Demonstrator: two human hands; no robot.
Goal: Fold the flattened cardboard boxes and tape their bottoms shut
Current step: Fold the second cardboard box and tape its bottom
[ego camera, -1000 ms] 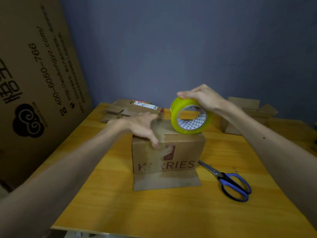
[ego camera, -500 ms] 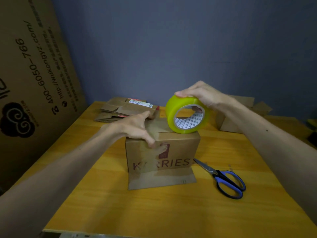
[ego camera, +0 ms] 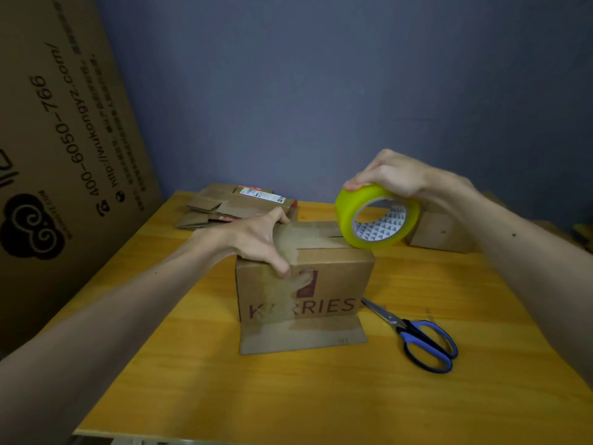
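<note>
A small brown cardboard box (ego camera: pixel 333 284) printed "KERRIES" stands upside down mid-table, its bottom flaps closed on top and one flap lying flat toward me. Clear tape runs down its front left and across the top seam. My left hand (ego camera: pixel 253 242) presses on the box's top left corner, thumb over the front edge on the tape. My right hand (ego camera: pixel 391 176) grips a yellow tape roll (ego camera: pixel 377 216) from above, the roll standing on edge at the box's top right. A stack of flattened boxes (ego camera: pixel 234 205) lies at the back left.
Blue-handled scissors (ego camera: pixel 420 337) lie on the wooden table (ego camera: pixel 321 396) right of the box. A folded open box (ego camera: pixel 439 232) stands behind my right arm. A large printed cardboard sheet (ego camera: pixel 64 123) leans along the left side; a blue wall is behind.
The tape roll has travelled right along the box top, from over its middle to its right edge. My left hand stays pressed on the top left corner.
</note>
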